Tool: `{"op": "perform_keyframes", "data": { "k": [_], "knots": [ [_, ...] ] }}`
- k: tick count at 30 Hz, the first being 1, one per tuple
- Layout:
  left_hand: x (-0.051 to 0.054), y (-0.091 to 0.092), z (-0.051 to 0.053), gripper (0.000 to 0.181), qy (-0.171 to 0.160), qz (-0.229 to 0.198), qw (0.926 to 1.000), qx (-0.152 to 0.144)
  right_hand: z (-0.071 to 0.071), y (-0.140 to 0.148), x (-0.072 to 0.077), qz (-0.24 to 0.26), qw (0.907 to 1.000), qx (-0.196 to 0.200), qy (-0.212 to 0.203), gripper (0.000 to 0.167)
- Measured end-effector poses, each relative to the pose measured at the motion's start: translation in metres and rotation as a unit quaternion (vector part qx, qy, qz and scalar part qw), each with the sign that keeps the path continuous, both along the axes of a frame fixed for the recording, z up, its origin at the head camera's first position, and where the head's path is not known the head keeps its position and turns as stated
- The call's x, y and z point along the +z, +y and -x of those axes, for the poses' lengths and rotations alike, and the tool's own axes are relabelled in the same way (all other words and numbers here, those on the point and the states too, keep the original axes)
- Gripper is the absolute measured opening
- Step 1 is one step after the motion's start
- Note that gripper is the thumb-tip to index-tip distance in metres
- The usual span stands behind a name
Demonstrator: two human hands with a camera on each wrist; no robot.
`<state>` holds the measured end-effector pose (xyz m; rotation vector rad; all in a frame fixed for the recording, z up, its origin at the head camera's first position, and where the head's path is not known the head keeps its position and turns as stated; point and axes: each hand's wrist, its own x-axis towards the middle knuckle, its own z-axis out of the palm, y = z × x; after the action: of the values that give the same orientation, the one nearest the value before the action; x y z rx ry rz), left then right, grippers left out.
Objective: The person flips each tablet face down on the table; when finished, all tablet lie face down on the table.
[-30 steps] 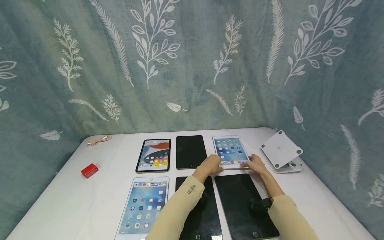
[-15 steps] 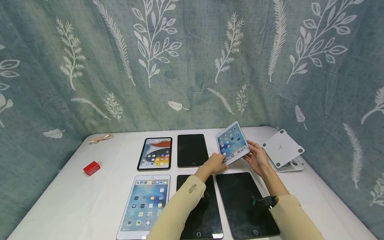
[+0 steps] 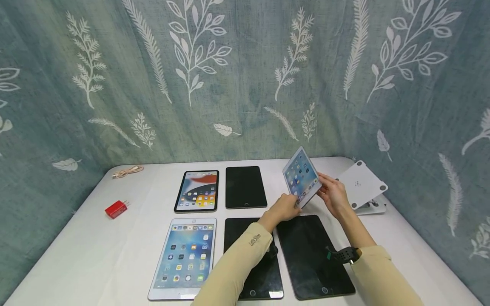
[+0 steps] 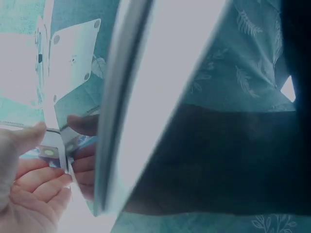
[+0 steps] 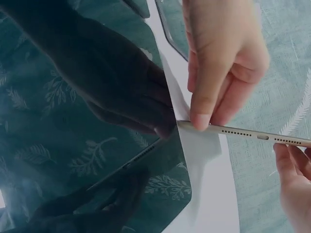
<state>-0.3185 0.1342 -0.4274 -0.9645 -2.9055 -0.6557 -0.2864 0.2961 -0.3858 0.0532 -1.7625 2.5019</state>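
In the head view, a small white tablet [image 3: 301, 175] with a lit screen of app icons is held tilted above the table. My left hand [image 3: 284, 208] pinches its lower left corner between thumb and fingers. At the right edge, my right hand [image 3: 334, 196] grips the tablet with curled fingers. From the right wrist view, the tablet's thin edge [image 5: 243, 132] shows a port between rows of speaker holes. Just right of my right hand stands a white folding stand [image 3: 361, 183] with dark corner pads, partly hidden by that hand. Two large dark tablets [image 3: 315, 259] lie below my arms.
A large white tablet [image 3: 185, 255] with a lit screen lies at the front left. Behind it are a black-framed lit tablet [image 3: 197, 191] and a dark tablet [image 3: 245, 187]. A red plug adapter [image 3: 116, 209] and a coiled cable [image 3: 128, 171] lie on the left.
The white tablet has come up off the table between both hands. It has tilted and turned further toward the right, while the other tablets have stayed put.
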Motion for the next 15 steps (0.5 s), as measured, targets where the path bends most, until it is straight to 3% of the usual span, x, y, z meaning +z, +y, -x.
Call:
{"op": "perform_keyframes", "data": {
  "k": [5,12,15],
  "knots": [
    [0.003,0.001,0.002,0.028,0.006,-0.02,0.9997,-0.012,-0.002,-0.002,-0.001,0.003,0.9997,0.002,0.024,0.019],
    [0.016,-0.001,0.005,0.059,-0.069,-0.096,0.9928,-0.019,-0.004,0.0,-0.006,0.029,0.9974,0.044,0.049,0.032],
    [0.022,-0.002,0.005,0.06,-0.09,-0.138,0.986,-0.028,-0.004,0.003,-0.013,0.004,0.997,0.06,0.049,0.03]
  ]
}}
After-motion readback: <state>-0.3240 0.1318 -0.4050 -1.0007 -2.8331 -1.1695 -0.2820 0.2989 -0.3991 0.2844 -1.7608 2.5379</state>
